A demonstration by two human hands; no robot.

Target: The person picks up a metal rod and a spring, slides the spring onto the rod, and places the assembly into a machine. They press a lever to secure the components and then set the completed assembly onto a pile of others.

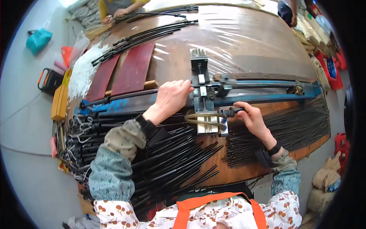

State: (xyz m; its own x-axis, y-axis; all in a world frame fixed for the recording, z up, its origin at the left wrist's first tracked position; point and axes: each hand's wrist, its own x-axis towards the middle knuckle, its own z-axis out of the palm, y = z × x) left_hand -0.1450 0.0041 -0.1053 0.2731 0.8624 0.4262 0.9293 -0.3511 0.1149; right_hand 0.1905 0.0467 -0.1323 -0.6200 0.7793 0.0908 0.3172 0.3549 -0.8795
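My left hand (pixel 172 96) is closed round a long black rod (pixel 133 94) just left of the metal fixture, and the rod's end runs in toward its clamp. Metal blocks and cylinders make up the fixture (pixel 204 91), which stands across a blue steel rail (pixel 263 100). On its near right side, my right hand (pixel 251 118) grips a short black handle (pixel 237 110) between thumb and fingers. A looped olive hose (pixel 190 117) curves over the front block. Beyond the clamp, thin metal rods (pixel 263 84) extend along the rail. The left hand hides the rod's tip.
Bundled black rods (pixel 152 164) lie near left. A heap of dark coil springs (pixel 289 126) covers the near right. Red boards (pixel 133 68), white small pieces (pixel 85 72) and more black rods (pixel 152 34) lie farther back. Another person's hands (pixel 121 12) work at the far left.
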